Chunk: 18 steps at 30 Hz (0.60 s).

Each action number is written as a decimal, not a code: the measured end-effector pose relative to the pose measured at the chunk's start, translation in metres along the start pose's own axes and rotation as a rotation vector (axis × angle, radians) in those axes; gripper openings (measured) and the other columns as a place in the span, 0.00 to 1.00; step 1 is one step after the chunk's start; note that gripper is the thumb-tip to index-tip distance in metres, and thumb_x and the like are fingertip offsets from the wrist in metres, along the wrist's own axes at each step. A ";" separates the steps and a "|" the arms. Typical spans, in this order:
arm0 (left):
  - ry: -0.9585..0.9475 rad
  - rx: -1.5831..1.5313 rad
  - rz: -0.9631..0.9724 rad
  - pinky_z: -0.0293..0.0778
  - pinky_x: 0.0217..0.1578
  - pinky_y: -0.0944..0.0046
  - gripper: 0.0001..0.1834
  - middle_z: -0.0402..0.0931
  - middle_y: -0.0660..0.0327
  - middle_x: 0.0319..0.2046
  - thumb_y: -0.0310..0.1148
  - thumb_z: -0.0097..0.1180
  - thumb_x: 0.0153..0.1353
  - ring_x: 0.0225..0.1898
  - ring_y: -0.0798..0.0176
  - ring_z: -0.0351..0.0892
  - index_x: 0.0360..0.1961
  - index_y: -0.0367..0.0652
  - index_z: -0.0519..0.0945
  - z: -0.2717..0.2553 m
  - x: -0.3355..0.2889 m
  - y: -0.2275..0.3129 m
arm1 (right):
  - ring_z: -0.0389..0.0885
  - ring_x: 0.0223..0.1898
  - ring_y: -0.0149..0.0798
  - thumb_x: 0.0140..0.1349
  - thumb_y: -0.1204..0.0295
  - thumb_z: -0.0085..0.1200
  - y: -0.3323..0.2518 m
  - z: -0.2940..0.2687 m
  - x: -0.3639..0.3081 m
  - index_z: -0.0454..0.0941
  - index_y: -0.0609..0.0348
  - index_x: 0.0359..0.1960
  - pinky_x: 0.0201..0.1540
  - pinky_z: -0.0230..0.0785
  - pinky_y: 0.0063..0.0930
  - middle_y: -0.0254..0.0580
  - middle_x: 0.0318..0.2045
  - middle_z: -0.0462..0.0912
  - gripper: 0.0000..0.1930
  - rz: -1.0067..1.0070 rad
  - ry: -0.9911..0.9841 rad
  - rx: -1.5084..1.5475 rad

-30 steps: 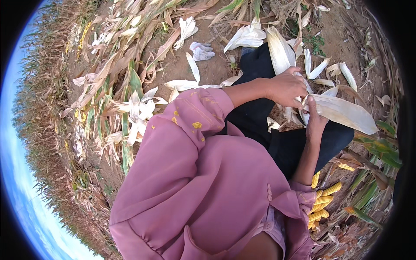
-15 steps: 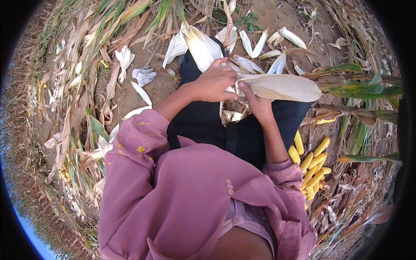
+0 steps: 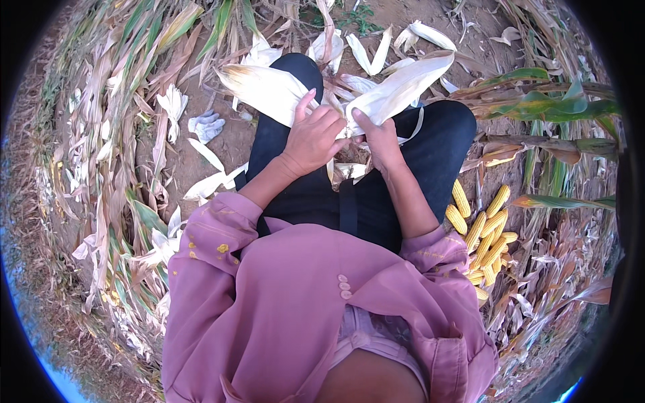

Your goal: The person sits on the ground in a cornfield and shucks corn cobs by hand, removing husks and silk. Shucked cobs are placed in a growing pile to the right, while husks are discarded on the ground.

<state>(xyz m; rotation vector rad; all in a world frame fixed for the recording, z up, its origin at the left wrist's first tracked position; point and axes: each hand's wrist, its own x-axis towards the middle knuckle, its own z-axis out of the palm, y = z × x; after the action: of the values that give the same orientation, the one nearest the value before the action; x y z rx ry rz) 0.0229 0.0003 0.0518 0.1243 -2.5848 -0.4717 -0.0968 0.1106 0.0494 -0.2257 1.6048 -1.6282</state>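
Observation:
My left hand (image 3: 313, 138) and my right hand (image 3: 378, 140) meet above my lap, both closed at the joined base of pale corn husks. One broad husk (image 3: 265, 86) spreads up and left past my left hand, its tip browned. Another long husk (image 3: 411, 84) slants up and right from beneath my right thumb. My left fingers are bent against the base, with the index finger raised a little. What lies between the fingertips is mostly hidden, and no yellow kernels show there.
Peeled yellow corn cobs (image 3: 492, 232) lie piled beside my right thigh. A whitish glove (image 3: 206, 126) rests on the soil at the left. Loose husks (image 3: 369, 52) are scattered ahead. Dry stalks and leaves (image 3: 557, 101) lie at the right, some still green.
The husk in my right hand has swung from pointing right to slanting up and right. The left husk now fans out to the left. Both hands appear slightly lower and further left.

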 end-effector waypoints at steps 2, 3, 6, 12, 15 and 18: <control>0.031 -0.010 -0.017 0.49 0.63 0.45 0.16 0.71 0.65 0.32 0.39 0.66 0.43 0.41 0.64 0.72 0.31 0.45 0.77 0.001 0.001 -0.001 | 0.76 0.29 0.26 0.61 0.71 0.55 -0.008 0.001 -0.002 0.75 0.65 0.42 0.23 0.71 0.20 0.39 0.34 0.78 0.11 0.020 -0.006 0.033; 0.024 -0.006 -0.023 0.49 0.62 0.45 0.16 0.71 0.65 0.31 0.40 0.66 0.43 0.40 0.64 0.72 0.31 0.45 0.76 0.000 0.002 -0.001 | 0.76 0.30 0.26 0.61 0.71 0.56 -0.015 0.002 -0.006 0.75 0.66 0.42 0.25 0.72 0.20 0.39 0.34 0.78 0.12 0.025 -0.004 0.027; 0.019 0.000 -0.039 0.49 0.63 0.46 0.16 0.71 0.65 0.31 0.40 0.66 0.44 0.40 0.64 0.72 0.30 0.44 0.76 -0.004 0.005 -0.001 | 0.77 0.32 0.27 0.60 0.71 0.57 -0.016 -0.003 -0.008 0.75 0.66 0.42 0.30 0.73 0.21 0.39 0.35 0.78 0.13 -0.026 -0.089 -0.082; -0.020 -0.019 -0.028 0.50 0.61 0.48 0.15 0.71 0.65 0.33 0.39 0.65 0.46 0.40 0.63 0.71 0.32 0.43 0.76 -0.010 0.008 0.001 | 0.76 0.30 0.26 0.59 0.68 0.59 -0.015 -0.014 -0.007 0.78 0.67 0.38 0.31 0.71 0.21 0.40 0.30 0.80 0.13 -0.130 -0.166 -0.217; -0.133 -0.088 0.025 0.52 0.59 0.50 0.14 0.71 0.64 0.35 0.37 0.64 0.47 0.41 0.62 0.71 0.33 0.43 0.77 -0.021 0.013 -0.003 | 0.76 0.26 0.26 0.59 0.65 0.59 0.002 -0.020 -0.001 0.79 0.69 0.33 0.29 0.71 0.21 0.41 0.24 0.81 0.14 -0.205 -0.119 -0.357; -0.144 -0.083 0.015 0.54 0.56 0.52 0.14 0.71 0.64 0.36 0.35 0.64 0.47 0.41 0.62 0.71 0.35 0.44 0.77 -0.020 0.012 -0.006 | 0.75 0.23 0.25 0.59 0.67 0.58 0.006 -0.015 0.000 0.78 0.69 0.33 0.26 0.69 0.21 0.39 0.22 0.79 0.13 -0.163 -0.065 -0.296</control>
<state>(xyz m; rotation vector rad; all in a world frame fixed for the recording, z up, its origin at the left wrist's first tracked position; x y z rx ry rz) 0.0222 -0.0131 0.0717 0.0435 -2.6990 -0.6023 -0.1040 0.1231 0.0413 -0.5708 1.8119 -1.4788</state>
